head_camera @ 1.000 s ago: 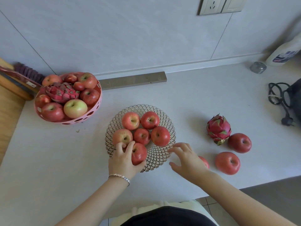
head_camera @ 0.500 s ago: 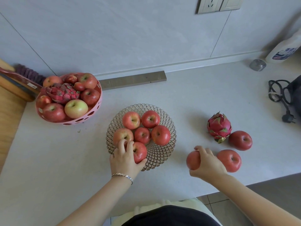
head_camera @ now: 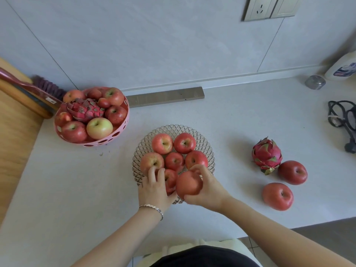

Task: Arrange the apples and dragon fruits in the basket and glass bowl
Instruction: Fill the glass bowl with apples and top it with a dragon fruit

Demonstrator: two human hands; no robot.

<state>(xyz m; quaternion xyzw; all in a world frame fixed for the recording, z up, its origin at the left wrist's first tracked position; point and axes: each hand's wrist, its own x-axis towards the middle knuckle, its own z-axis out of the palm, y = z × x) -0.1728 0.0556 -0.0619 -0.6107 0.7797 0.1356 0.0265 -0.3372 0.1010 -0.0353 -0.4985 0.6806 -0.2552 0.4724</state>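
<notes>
Hands first: the right hand (head_camera: 207, 191) has fingers and thumb wrapped round a pale red apple (head_camera: 188, 183), holding it over the near rim of the glass bowl (head_camera: 210, 149); left hand (head_camera: 154, 190) is just beside it, fingers curled over the front apple (head_camera: 171, 180) sitting in the bowl's near side, so that one's gripped too; silver bracelet (head_camera: 152, 207) on that wrist; the two held apples look like they touch, though I can't tell for sure. Five more apples (head_camera: 174, 160) fill the rest of the bowl, a small one in the middle and four round it. Off to the right on the counter (head_camera: 231, 116) there's a dragon fruit (head_camera: 266, 154) standing upright with two loose apples (head_camera: 292, 172) near it, the farther one just beside it; back left, the pink basket (head_camera: 123, 125) holds a pile of apples (head_camera: 99, 128) with a second dragon fruit (head_camera: 85, 110) lying on top; black cable (head_camera: 339, 116) at the far right edge.
</notes>
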